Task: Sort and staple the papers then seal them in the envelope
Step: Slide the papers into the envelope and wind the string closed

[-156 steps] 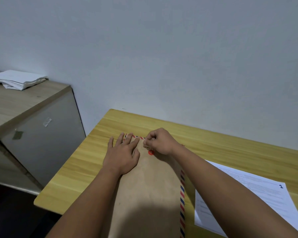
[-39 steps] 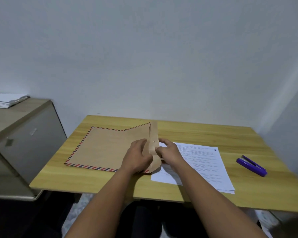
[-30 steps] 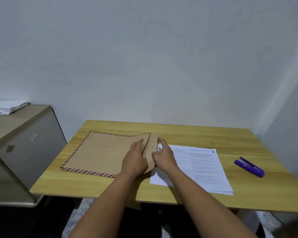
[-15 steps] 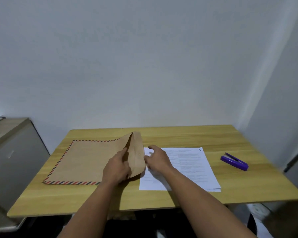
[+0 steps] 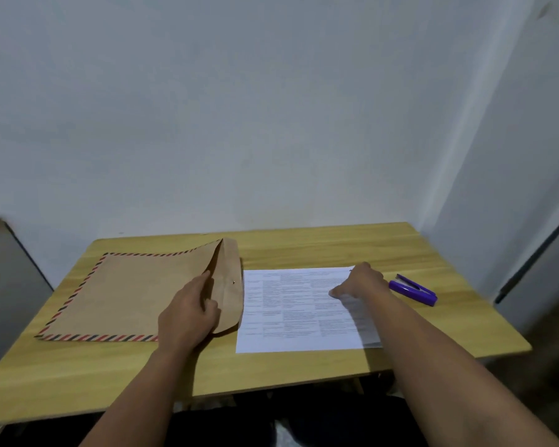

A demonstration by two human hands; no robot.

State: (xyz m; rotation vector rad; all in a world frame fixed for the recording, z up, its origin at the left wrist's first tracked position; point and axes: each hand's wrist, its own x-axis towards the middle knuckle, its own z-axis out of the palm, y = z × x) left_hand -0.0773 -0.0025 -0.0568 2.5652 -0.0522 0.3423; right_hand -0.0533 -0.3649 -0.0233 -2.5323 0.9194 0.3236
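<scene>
- Left hand (image 5: pixel 188 314): forearm reaching forward, thumb and fingers pinched together.
- Right hand (image 5: pixel 362 282): arm stretched far right, palm down, fingers curled downward.

A wooden table (image 5: pixel 304 246) stands against a pale wall, and everything else is placed from it. On the table's left half lies a brown envelope (image 5: pixel 126 295) with a red-and-blue striped border, its flap (image 5: pixel 229 285) at the right end raised off the tabletop. The left hand (image 5: pixel 188 314) grips the envelope's open end at the flap, thumb on the flap's inner side. On the table's middle, just beside the flap, lies a stack of printed papers (image 5: pixel 291 311). The right hand (image 5: pixel 359 282) rests on the stack's far right corner, fingers curled onto the top sheet. Toward the table's right edge, just beyond that hand, lies a purple stapler (image 5: pixel 413 290).
</scene>
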